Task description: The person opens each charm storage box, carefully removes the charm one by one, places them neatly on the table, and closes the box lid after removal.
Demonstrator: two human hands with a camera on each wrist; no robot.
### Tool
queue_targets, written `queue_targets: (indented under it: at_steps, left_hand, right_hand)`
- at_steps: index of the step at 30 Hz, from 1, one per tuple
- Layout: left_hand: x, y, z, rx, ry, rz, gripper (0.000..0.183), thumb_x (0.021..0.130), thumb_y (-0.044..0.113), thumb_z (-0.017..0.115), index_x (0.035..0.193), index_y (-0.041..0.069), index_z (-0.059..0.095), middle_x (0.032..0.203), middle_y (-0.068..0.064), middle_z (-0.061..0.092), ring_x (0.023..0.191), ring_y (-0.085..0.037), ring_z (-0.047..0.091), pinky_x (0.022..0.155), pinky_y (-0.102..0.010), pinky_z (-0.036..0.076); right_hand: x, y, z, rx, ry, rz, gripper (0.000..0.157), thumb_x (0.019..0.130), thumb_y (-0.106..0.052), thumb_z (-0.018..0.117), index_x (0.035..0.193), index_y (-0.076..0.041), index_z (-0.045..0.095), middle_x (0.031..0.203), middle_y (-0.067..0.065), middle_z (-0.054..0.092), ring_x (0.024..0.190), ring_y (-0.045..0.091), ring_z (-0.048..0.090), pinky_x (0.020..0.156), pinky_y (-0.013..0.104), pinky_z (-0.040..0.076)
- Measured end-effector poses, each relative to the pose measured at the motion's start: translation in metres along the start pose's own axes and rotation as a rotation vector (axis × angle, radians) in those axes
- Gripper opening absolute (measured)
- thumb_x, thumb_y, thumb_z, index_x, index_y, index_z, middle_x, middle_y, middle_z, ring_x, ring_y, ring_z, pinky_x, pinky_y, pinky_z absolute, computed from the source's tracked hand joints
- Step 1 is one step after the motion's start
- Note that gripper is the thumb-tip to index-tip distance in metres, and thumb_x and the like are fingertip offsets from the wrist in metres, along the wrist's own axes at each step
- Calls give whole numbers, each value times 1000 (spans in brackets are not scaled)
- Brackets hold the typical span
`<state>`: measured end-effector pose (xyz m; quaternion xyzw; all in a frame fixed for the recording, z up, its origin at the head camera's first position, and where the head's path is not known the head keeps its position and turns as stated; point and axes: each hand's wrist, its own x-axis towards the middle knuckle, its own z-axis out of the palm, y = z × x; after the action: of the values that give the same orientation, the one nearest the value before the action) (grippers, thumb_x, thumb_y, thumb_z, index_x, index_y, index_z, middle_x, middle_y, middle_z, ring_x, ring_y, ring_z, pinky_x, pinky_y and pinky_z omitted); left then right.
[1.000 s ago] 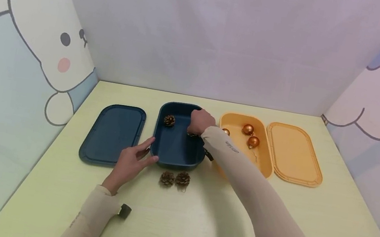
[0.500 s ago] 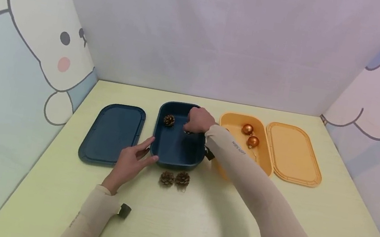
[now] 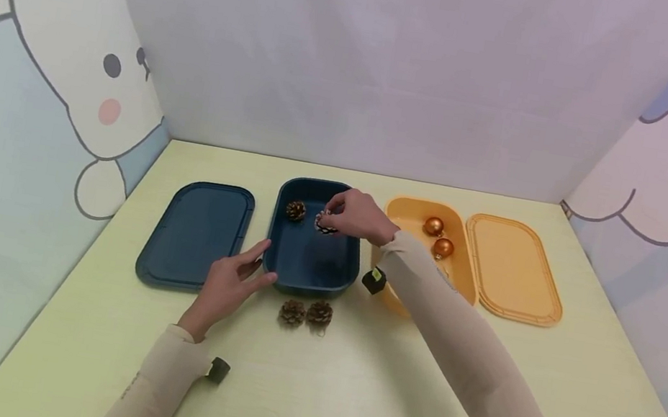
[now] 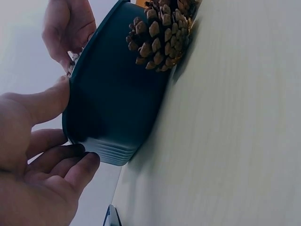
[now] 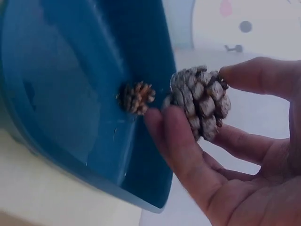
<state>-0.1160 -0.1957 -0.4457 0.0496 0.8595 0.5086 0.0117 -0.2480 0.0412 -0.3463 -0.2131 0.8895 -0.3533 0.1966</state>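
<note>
Thumb and fingers of my right hand pinch a frosted pine cone over the dark blue box. Another, browner pine cone lies inside the box, toward its far left. My left hand straddles the box's near-left corner, fingers spread; in the left wrist view its thumb meets the rim and its fingertips are at the side wall. Two more pine cones sit side by side on the table against the front of the box.
A yellow box with orange baubles stands to the right, partly behind my right sleeve. Its yellow lid lies farther right. The blue lid lies flat left of the blue box. Walls border the table.
My right hand has turned and shifted slightly left with the pine cone, which was mostly hidden beneath it and now shows. My left hand stays at the box corner.
</note>
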Motion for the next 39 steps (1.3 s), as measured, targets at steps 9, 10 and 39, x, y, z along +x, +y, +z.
queue_targets:
  at_steps: [9,10,39]
  left_hand:
    - [0,0,0,2,-1,7,70,93,33,71,154,14,41,161,-7,37,138,-30,51,109,-40,47]
    - [1,0,0,1,-1,7,70,93,33,71,154,14,41,161,-7,37,138,-30,51,108,-40,47]
    - [1,-3,0,0,4,22,70,93,33,71,154,15,41,161,-8,38,137,-30,52,107,-39,48]
  right_hand:
    - [-20,9,2,350,-39,-42,33,99,-16,61,131,-9,61,119,16,64,104,44,67,95,54,57]
    - [-23,10,2,384,-48,-48,34,100,-15,60,133,-8,60,120,17,63,104,43,67,96,54,57]
    - [-85,24,7,493,-12,-153,40,94,-12,69,134,-11,61,121,12,65,95,37,64,80,38,61]
